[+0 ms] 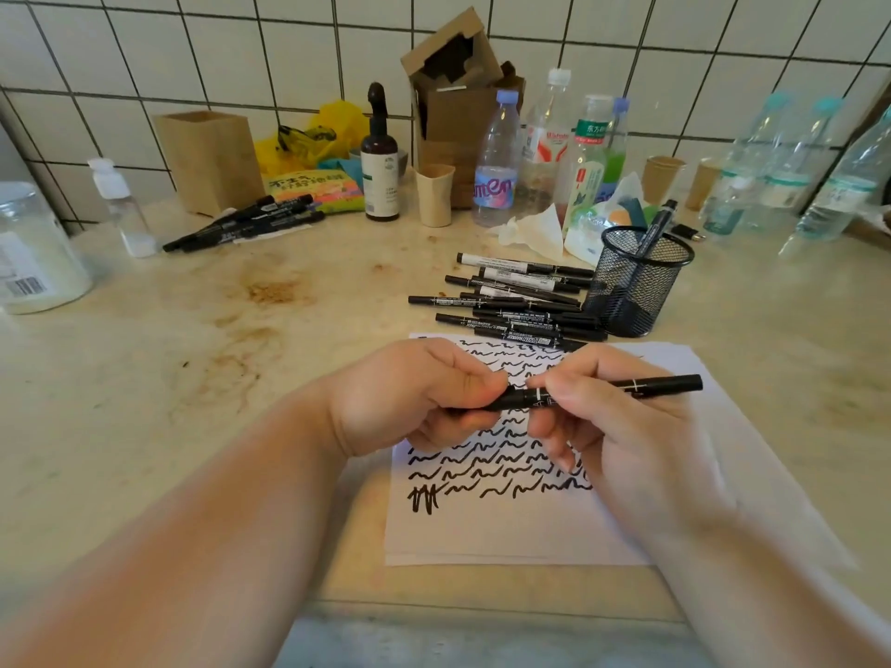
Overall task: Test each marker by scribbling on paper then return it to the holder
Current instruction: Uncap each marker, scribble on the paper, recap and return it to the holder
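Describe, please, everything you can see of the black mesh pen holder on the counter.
The mesh pen holder is a round black wire-mesh cup, standing upright on the counter beyond the paper's far right corner. Through the mesh, one dark marker leans inside, its top above the rim. The loose marker pile lies against its left side. Neither hand touches it.

Open counter (159,359) left of the paper (506,532), bare but stained, wide enough for a hand. Behind the paper, blocked by a pile of markers (518,301) touching the mesh holder (639,282). Holder mouth mostly free, one marker (656,224) leaning inside. Right of the holder, clear counter up to the bottles (781,171). Back row crowded: bottles, cups (434,195), boxes (212,161). Far left, more markers (246,223) beside a small bottle (123,209) and a jar (33,253).
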